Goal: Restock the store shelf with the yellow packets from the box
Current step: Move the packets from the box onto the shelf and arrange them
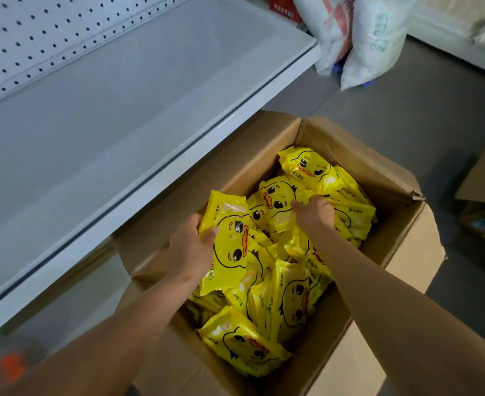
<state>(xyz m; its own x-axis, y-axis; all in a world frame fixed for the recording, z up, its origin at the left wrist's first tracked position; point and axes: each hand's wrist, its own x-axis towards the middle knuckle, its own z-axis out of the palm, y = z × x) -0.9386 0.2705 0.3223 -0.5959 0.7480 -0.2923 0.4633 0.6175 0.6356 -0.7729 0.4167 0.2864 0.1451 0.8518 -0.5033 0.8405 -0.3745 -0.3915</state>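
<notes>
Yellow duck-print plastic packets (278,281) are filling the brown cardboard box (372,164); both hands, left hand (189,247) and right hand (315,212), are each gripping one packet for shelving.

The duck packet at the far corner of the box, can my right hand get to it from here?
Probably yes: the far packet lies on top, uncovered, just beyond the right hand.

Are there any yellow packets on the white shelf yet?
No, the white shelf is bare; the yellow packets all sit in the box.
</notes>
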